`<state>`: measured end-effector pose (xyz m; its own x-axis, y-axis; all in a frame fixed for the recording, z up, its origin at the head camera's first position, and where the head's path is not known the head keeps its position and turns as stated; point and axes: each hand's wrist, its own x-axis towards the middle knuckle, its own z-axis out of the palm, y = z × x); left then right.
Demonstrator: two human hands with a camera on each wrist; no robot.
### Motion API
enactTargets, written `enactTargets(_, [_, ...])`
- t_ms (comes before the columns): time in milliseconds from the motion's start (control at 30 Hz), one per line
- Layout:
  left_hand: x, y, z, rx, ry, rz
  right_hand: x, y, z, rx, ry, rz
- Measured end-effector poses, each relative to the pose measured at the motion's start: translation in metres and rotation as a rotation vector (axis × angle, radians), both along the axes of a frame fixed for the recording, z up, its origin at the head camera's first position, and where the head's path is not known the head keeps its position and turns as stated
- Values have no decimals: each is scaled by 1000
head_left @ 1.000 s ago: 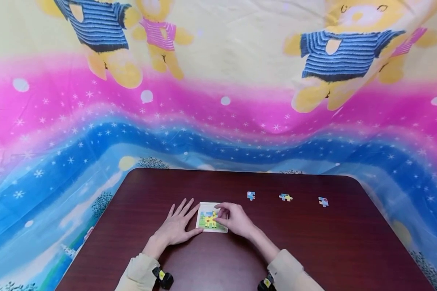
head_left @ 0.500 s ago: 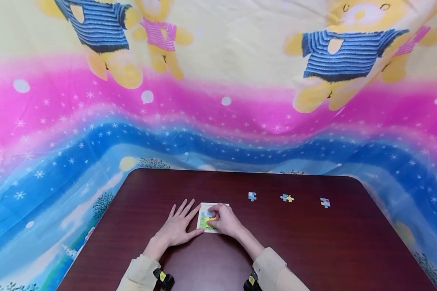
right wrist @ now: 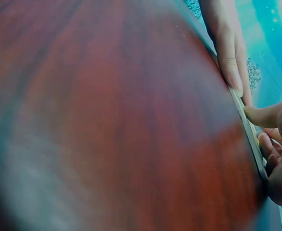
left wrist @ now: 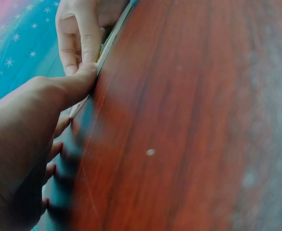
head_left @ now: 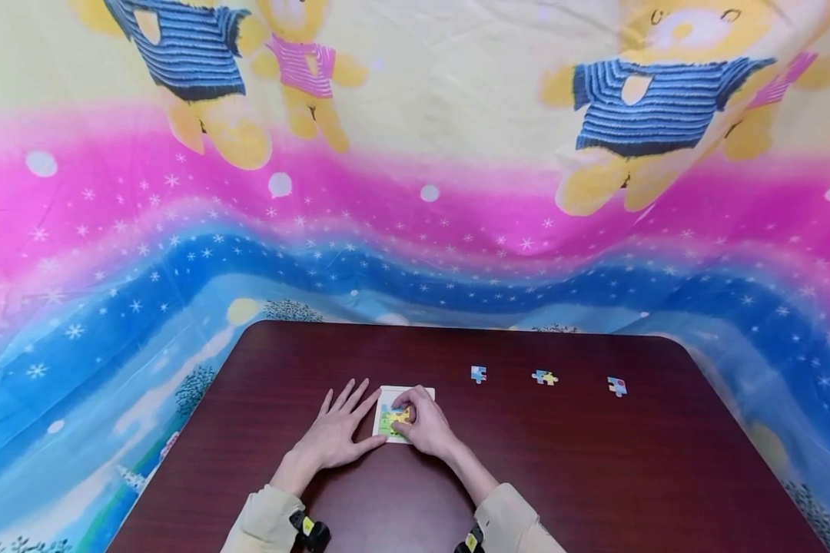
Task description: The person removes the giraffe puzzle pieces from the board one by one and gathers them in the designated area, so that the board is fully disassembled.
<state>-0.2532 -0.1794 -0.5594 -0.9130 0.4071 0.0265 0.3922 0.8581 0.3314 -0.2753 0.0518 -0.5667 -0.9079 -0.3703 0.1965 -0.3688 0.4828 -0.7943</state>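
A small white-framed jigsaw board [head_left: 392,389] lies on the table, with a giraffe picture in yellow, green and blue. My left hand [head_left: 333,432] lies with fingers spread along its left side, thumb at the lower left corner and index fingertip near the upper left. Over the picture, my right hand [head_left: 429,425] pinches at a puzzle piece [head_left: 401,415] between curled thumb and fingers; the hand hides the board's right part. From the left wrist view, the left thumb [left wrist: 78,84] rests on the board's edge beside the right fingers. The right wrist view shows the right thumb [right wrist: 263,114] at the board.
Three loose puzzle pieces lie in a row farther back on the table: a blue and white one [head_left: 479,374], a yellow and blue one [head_left: 545,377], and a blue one with red [head_left: 617,385]. Behind the dark brown table [head_left: 595,461] hangs a bear-printed cloth [head_left: 456,253].
My right hand has moved left from the board's right side to over the picture, and its wrist has swung inward. The left hand has stayed in place.
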Motion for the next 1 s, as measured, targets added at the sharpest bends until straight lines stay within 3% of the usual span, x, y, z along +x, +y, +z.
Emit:
enactTargets(400, [1,0,-1,2,-10,11,4,-2,-10,-31,121,-7])
enactTargets(633, [-1,-2,1,4,-4,13,2,-4,-7,-59,30,-52])
enactTargets(867, [-2,0,0,11,2,10,1,0,-12,-87,107,-65])
enactTargets(1000, [0,1,-1,14,-12,12,4,-2,-12,-64,53,-86])
